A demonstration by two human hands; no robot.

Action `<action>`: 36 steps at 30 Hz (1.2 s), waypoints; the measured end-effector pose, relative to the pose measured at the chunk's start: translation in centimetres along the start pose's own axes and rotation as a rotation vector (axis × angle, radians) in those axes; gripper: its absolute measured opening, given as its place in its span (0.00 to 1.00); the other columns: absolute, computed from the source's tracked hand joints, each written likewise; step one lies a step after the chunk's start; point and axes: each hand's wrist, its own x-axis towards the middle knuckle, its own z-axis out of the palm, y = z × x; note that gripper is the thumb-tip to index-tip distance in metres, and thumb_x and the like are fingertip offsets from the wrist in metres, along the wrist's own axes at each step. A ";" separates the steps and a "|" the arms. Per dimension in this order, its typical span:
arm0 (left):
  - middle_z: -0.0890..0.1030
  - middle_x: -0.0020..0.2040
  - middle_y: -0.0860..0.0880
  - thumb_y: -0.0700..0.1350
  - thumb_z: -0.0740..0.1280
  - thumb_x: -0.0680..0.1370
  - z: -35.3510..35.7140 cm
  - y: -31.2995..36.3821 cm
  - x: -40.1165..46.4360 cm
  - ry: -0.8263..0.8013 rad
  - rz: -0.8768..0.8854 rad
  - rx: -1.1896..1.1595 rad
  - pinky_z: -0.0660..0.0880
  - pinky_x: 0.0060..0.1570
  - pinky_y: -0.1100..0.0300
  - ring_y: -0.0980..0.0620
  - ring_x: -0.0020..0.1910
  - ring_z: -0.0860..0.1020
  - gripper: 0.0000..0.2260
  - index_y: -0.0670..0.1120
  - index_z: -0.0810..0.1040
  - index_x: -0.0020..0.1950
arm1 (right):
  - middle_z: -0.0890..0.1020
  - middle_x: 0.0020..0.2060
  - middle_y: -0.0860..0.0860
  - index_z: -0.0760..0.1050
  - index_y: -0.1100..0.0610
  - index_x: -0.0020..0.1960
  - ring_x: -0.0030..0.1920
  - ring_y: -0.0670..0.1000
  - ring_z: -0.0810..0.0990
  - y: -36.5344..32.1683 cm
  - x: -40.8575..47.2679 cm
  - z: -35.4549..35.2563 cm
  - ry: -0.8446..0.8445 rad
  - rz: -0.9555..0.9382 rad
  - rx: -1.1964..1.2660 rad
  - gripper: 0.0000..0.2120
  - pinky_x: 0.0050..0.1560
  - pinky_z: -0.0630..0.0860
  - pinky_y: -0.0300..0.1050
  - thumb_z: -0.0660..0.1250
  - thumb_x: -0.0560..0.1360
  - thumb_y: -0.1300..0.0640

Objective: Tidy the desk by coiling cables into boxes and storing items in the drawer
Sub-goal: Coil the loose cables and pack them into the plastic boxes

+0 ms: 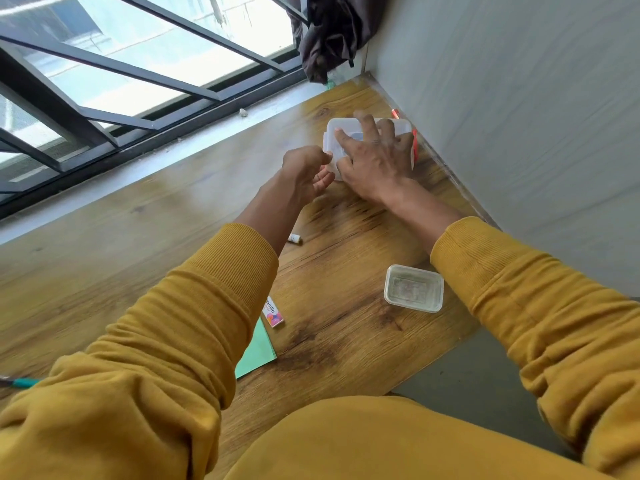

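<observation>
Wood-grain table, clear plastic boxes, ribbed knit sleeves.

The table (194, 216) looks like wood laminate, smooth with a faint sheen and dark grain streaks. The lidded box (337, 133) is cloudy translucent plastic, smooth; the small container (414, 288) is clearer plastic with a glossy rim. The mustard sleeves (194, 320) are soft matt knit cloth, ribbed at the cuffs. The green sheet (258, 351) looks like matt paper. The window bars (104, 64) are dark painted metal; the wall (519, 98) is matt grey.
</observation>
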 end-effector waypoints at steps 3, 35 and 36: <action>0.87 0.56 0.43 0.43 0.74 0.81 0.1 -0.2 0.3 0.035 0.036 -0.026 0.78 0.30 0.65 0.53 0.37 0.84 0.10 0.41 0.83 0.62 | 0.61 0.83 0.51 0.64 0.46 0.81 0.75 0.65 0.65 -0.2 0.0 -0.3 -0.020 -0.019 0.002 0.37 0.64 0.66 0.66 0.45 0.74 0.39; 0.84 0.46 0.46 0.47 0.65 0.86 -2.0 0.9 -0.5 0.025 -0.115 -0.107 0.83 0.32 0.62 0.52 0.40 0.81 0.08 0.42 0.77 0.58 | 0.60 0.84 0.47 0.62 0.40 0.82 0.77 0.61 0.64 0.8 -0.1 1.6 0.011 -0.002 0.115 0.29 0.66 0.61 0.61 0.53 0.81 0.44; 0.84 0.44 0.48 0.45 0.66 0.86 -2.2 1.0 -0.5 0.022 -0.099 -0.107 0.83 0.34 0.61 0.53 0.40 0.81 0.07 0.42 0.79 0.55 | 0.60 0.84 0.47 0.62 0.40 0.82 0.77 0.61 0.64 0.8 -0.1 1.7 0.010 -0.005 0.116 0.29 0.66 0.61 0.61 0.53 0.81 0.44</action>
